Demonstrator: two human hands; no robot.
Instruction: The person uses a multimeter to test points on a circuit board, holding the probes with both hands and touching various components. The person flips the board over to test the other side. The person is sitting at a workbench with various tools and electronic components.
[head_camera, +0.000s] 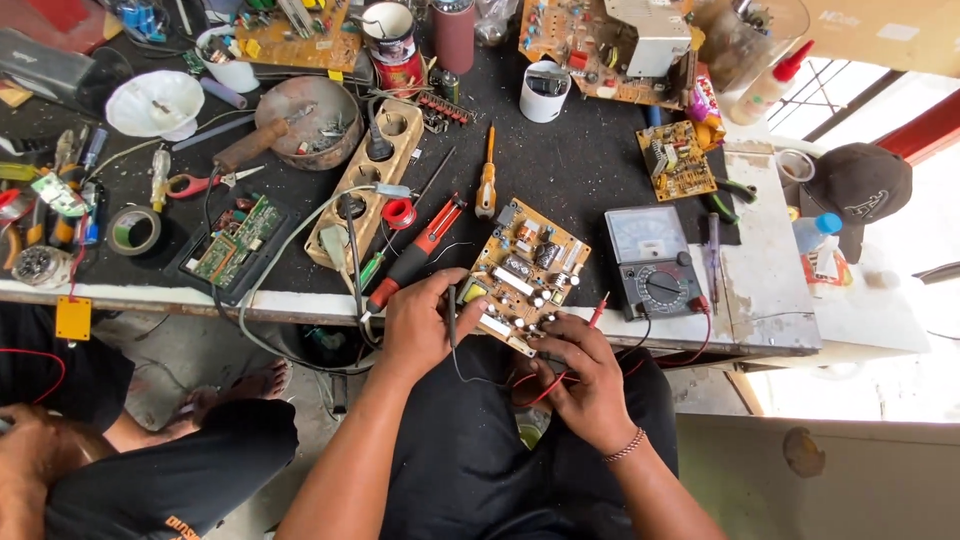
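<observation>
A tan circuit board (528, 270) with several components lies tilted at the near edge of the black workbench (560, 160). My left hand (425, 325) holds a black test probe (452, 305) upright against the board's near left corner. My right hand (580, 375) grips a red test probe (597, 312) at the board's near right edge, with red and black leads (520, 385) looping under my hands. An analogue multimeter (652, 262) sits just right of the board.
A red-handled soldering iron (415, 255), a screwdriver (486, 180), a beige power strip (365, 185), more circuit boards (675, 158), a bowl of parts (318, 125), tape roll (133, 230) and cups crowd the bench. Another person's arm and legs (60, 450) are at the lower left.
</observation>
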